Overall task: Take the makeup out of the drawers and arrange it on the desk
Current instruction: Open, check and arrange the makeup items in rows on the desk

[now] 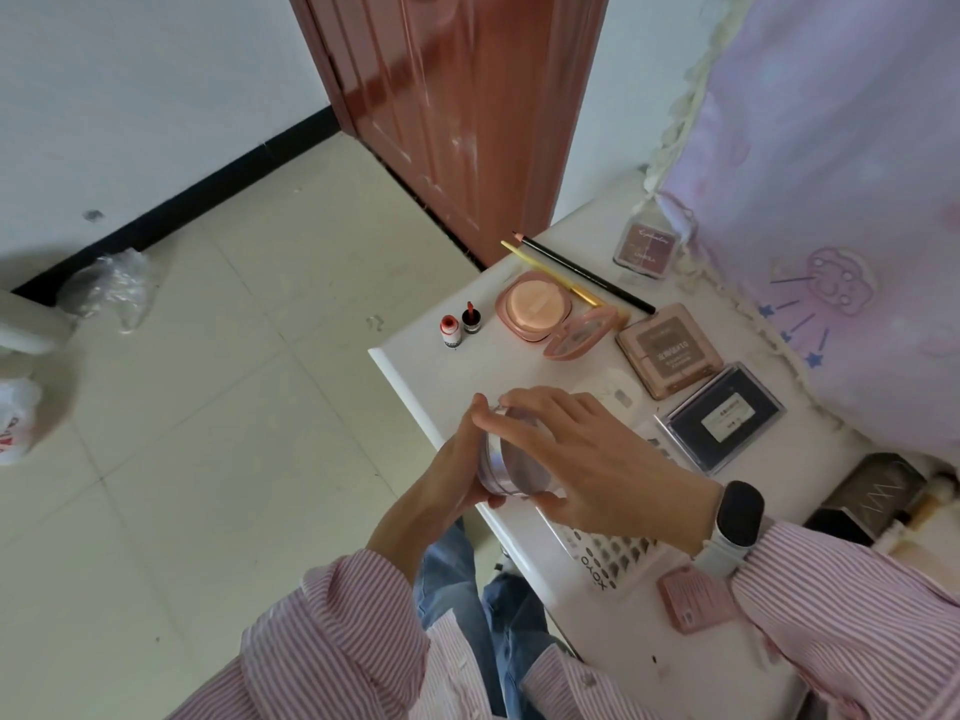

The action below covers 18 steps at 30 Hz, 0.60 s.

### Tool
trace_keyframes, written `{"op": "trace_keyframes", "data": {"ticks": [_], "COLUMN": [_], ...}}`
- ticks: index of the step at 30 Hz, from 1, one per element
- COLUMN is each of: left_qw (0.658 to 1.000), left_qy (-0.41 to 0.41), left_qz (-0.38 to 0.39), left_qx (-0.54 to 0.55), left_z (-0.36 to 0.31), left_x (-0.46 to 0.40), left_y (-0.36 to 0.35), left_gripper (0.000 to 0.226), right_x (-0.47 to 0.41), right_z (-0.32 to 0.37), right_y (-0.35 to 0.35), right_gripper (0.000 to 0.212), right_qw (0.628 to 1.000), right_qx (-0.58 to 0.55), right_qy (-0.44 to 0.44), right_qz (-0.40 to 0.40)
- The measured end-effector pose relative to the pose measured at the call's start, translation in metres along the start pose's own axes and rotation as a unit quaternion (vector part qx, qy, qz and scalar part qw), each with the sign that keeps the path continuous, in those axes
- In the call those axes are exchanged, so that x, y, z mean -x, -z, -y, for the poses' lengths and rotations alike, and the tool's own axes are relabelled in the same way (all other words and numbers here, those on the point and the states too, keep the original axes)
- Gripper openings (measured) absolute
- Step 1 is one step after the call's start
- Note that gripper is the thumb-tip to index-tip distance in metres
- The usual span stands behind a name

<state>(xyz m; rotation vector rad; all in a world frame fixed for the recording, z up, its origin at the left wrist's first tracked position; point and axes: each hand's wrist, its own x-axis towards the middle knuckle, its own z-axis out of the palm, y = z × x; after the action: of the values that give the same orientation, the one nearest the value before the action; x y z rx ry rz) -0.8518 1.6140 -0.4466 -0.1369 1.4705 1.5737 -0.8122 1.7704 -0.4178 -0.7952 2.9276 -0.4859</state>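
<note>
You hold a round lilac compact (506, 470) just above the near-left corner of the bench (415, 371), tilted on edge between both hands. Your left hand (457, 475) cups it from below, fingers curled round its rim, while your right hand (576, 454) lies over the top with fingers wrapped round the lid, probably to open it or steady it for setting down. Beyond it the open pink powder compact (535, 306), two small lip bottles (461, 324), two pencils (576, 275) and the palettes (670, 350) lie in rows, well apart, so each stays visible. The lash tray (618, 556) sits near your right wrist.
</note>
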Motion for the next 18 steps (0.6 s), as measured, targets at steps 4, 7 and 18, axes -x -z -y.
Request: {"op": "trace_keyframes", "data": {"ticks": [4,7,18], "left_qw": [0.997,0.994,1.000], "left_qy": [0.079,0.106,0.028], "left_qz": [0.012,0.007,-0.005], "left_qx": [-0.007,-0.022,-0.001], "left_z": [-0.007,-0.010,-0.005], "left_x": [-0.004,-0.007,-0.009], "left_y": [0.006,0.011,0.006], "left_gripper": [0.057,0.055,0.066], "right_x": [0.002,0.003,-0.005], "right_z": [-0.002,-0.005,0.011], "right_y": [-0.011,-0.016,-0.009], "right_gripper": [0.091,0.088,0.080], "right_qw": [0.999,0.999,0.956], "right_qx": [0.021,0.007,-0.168], "right_qy": [0.045,0.044,-0.239], "right_qz": [-0.007,-0.010,-0.007]}}
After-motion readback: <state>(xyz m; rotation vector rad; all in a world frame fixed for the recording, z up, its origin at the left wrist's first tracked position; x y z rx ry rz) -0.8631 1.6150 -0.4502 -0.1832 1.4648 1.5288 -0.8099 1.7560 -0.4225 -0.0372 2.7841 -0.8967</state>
